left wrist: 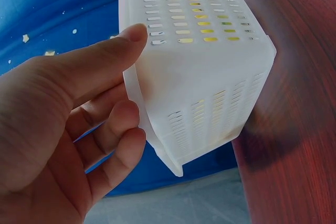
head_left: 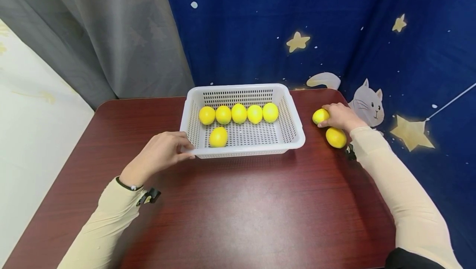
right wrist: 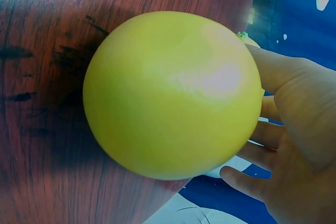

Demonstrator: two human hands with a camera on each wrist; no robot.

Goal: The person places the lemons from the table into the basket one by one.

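Note:
A white plastic basket (head_left: 245, 151) stands on the table, with several lemons (head_left: 239, 113) in a row along its far side and one lemon (head_left: 218, 137) near its front left. My left hand (head_left: 163, 152) pinches the basket's front left corner; in the left wrist view its thumb (left wrist: 134, 33) lies on the perforated wall. Over at the far right, my right hand (head_left: 341, 116) grips a lemon (head_left: 320, 116) between thumb and fingers. Another lemon (head_left: 336, 137) lies just below that hand. In the right wrist view this nearer lemon (right wrist: 170, 95) covers most of the held one.
The dark red wooden table (head_left: 253, 211) extends toward me in front of the basket. Behind it hang a blue curtain (head_left: 253, 25) with stars and a grey curtain (head_left: 137, 33). The table's right edge runs close beside the loose lemons.

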